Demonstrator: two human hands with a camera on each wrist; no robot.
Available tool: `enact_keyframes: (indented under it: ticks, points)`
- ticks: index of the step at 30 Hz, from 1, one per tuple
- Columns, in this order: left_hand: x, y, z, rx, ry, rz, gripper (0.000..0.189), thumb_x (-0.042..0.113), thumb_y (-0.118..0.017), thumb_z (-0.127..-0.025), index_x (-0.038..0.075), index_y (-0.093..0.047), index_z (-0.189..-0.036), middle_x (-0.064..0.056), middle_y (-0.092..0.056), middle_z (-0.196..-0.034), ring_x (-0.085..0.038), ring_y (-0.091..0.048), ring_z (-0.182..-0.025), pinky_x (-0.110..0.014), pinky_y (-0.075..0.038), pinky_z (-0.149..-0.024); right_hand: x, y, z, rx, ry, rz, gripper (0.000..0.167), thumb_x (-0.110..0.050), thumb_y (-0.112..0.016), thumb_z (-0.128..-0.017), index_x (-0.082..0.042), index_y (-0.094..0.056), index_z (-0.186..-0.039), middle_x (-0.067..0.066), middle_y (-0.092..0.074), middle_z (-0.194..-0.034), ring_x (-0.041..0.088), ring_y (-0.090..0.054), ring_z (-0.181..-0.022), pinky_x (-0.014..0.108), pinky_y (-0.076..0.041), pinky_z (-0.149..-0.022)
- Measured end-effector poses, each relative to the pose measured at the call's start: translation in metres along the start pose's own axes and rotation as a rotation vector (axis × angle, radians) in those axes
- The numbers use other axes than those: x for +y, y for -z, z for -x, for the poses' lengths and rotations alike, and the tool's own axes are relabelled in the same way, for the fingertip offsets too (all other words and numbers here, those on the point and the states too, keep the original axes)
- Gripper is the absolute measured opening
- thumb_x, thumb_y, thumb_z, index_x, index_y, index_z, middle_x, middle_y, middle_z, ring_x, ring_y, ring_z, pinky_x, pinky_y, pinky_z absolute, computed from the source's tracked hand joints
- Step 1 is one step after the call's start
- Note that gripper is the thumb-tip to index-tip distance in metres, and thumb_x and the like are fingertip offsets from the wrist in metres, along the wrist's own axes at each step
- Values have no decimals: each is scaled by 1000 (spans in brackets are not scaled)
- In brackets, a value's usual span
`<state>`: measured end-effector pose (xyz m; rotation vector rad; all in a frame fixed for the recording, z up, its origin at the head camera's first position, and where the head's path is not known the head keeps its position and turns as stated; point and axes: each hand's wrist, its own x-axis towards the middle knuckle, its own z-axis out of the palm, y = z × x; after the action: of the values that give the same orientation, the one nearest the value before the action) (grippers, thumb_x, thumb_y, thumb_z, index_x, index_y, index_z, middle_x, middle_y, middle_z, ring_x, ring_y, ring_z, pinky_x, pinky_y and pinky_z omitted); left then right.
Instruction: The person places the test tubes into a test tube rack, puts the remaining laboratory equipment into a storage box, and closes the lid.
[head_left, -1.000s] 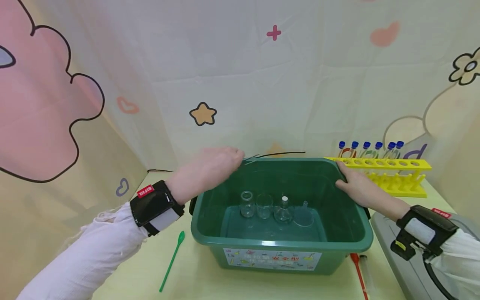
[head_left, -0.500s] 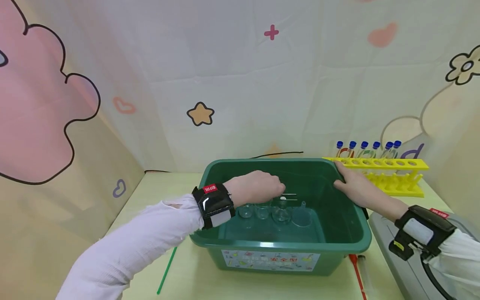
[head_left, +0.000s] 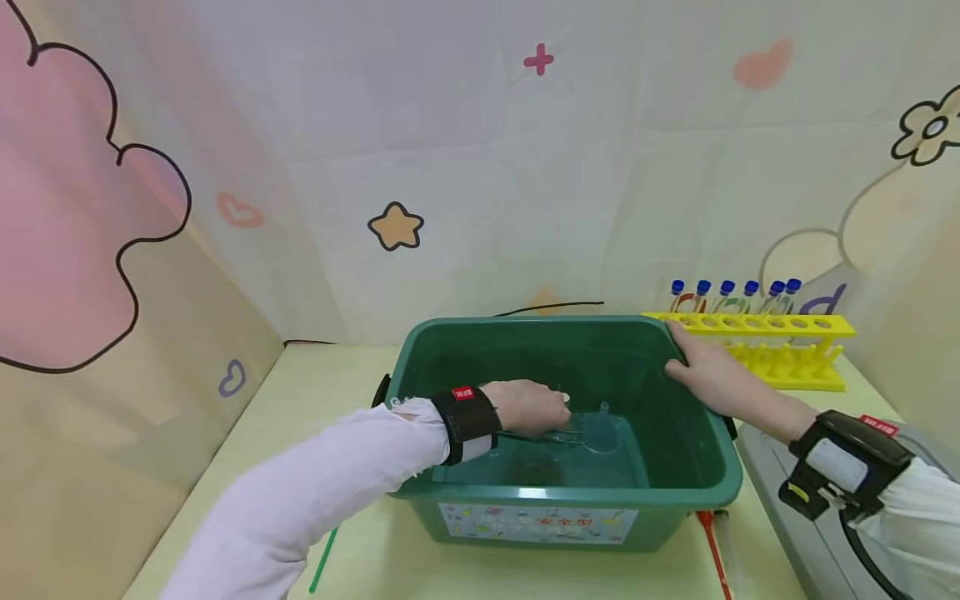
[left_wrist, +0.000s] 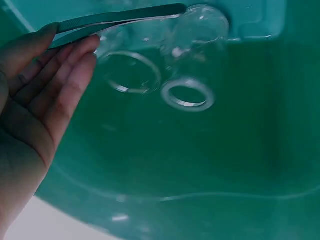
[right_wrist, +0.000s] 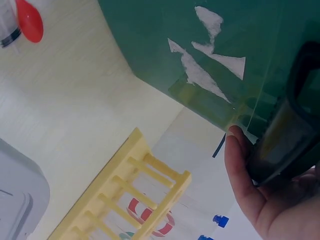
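A deep green plastic bin point(head_left: 540, 493) stands on the table. My left hand point(head_left: 531, 408) reaches down into it, pinching metal tweezers point(left_wrist: 125, 17) between thumb and fingers. Seen from the left wrist, the tweezers' tips lie right at a clear glass jar point(left_wrist: 187, 107), beside a round clear glass rim point(left_wrist: 154, 72). In the head view, my hand covers most of this glassware; a white stopper point(head_left: 566, 397) shows past the knuckles, and a clear funnel-like piece point(head_left: 602, 435) lies to its right. My right hand point(head_left: 701, 371) grips the bin's back right corner at the rim.
Behind the right hand stands a yellow test tube rack point(head_left: 795, 323) with several blue-capped tubes point(head_left: 727, 287). A red spoon point(head_left: 712, 533) and a clear syringe point(right_wrist: 9, 25) lie right of the bin. Further right is a grey case point(head_left: 776, 475). A green stick point(head_left: 322, 562) lies left.
My left hand has moved from over the bin's back left rim rightward and down into the bin, carrying the tweezers to the glassware. The right hand has kept its hold on the corner.
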<state>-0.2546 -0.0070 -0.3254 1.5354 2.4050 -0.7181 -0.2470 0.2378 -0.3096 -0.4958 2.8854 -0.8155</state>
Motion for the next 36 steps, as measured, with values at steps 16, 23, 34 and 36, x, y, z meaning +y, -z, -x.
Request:
enact_keyframes:
  ticks: [16, 23, 34, 36]
  points:
    - [1, -37, -22, 43, -80, -21, 16, 8, -54, -91, 15, -65, -101, 4, -59, -92, -4, -46, -70, -17, -34, -57, -1, 0, 1, -1, -12, -3, 63, -12, -44, -94, 7, -5, -141, 34, -23, -135, 44, -43, -104, 57, -33, -85]
    - [3, -46, -29, 33, -67, -1, 16, 8, -60, -87, 15, -65, -100, 4, -58, -93, -4, -42, -66, -17, -33, -54, -1, 0, 1, 2, -13, -2, 63, -11, -43, -94, 8, -5, -140, 34, -22, -136, 44, -42, -106, 56, -33, -86]
    - [5, -55, -36, 54, -47, 2, 14, 9, -61, -86, 16, -66, -97, 5, -59, -93, -5, -49, -70, -18, -42, -59, 0, 1, 1, 1, -6, -7, 63, -11, -43, -94, 8, -4, -140, 34, -21, -137, 46, -36, -114, 57, -28, -89]
    - [5, -55, -37, 56, -47, 16, 13, 10, -61, -86, 16, -66, -96, 5, -58, -92, -5, -49, -69, -18, -41, -58, 0, 1, 1, 2, -3, -10, 63, -11, -43, -94, 7, -4, -140, 33, -21, -137, 47, -35, -114, 57, -28, -89]
